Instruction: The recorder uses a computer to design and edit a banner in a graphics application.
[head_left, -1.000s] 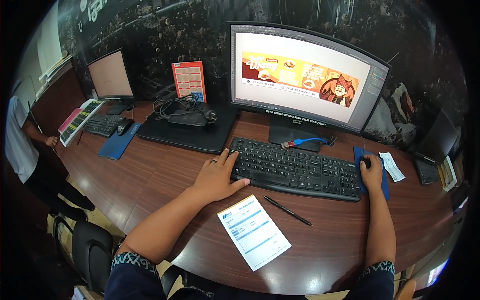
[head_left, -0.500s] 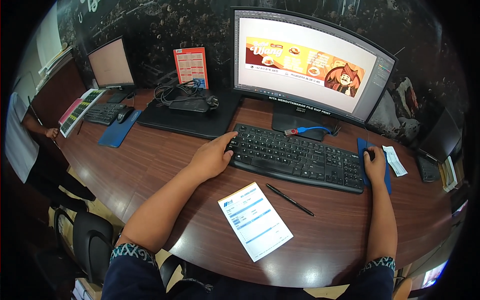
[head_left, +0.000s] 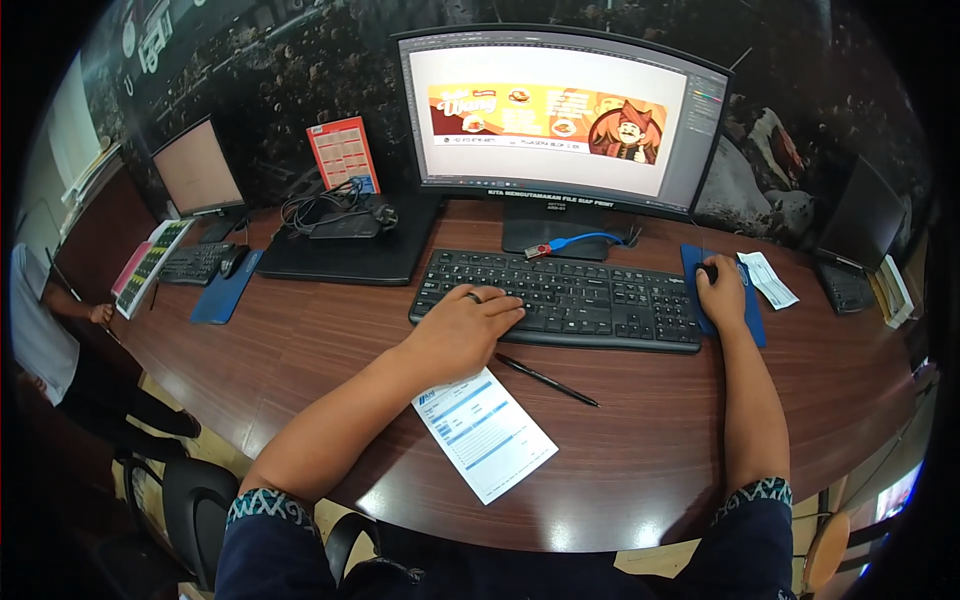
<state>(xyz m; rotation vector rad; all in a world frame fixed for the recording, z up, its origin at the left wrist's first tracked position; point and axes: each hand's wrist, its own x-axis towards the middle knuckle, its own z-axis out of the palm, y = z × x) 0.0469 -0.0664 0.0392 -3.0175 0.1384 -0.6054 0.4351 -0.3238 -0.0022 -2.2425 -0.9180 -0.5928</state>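
My left hand lies palm down over the left part of the black keyboard, fingers stretched out across the lower keys. My right hand is curled over a black mouse on a blue mouse pad. Behind the keyboard stands a curved monitor showing a yellow and orange banner design with a cartoon figure. Partly under my left wrist is a printed paper form. A black pen rests beside the form. A blue cable with a red plug lies by the monitor stand.
Left of the monitor, a closed black laptop carries a coiled charger, with a red calendar behind. Another screen stands further left, near a person. A paper slip lies right of the mouse pad.
My left hand has gone from the keyboard's left edge onto its lower keys, and its wrist now covers the form's top. The right hand stays on the mouse. The view has shifted.
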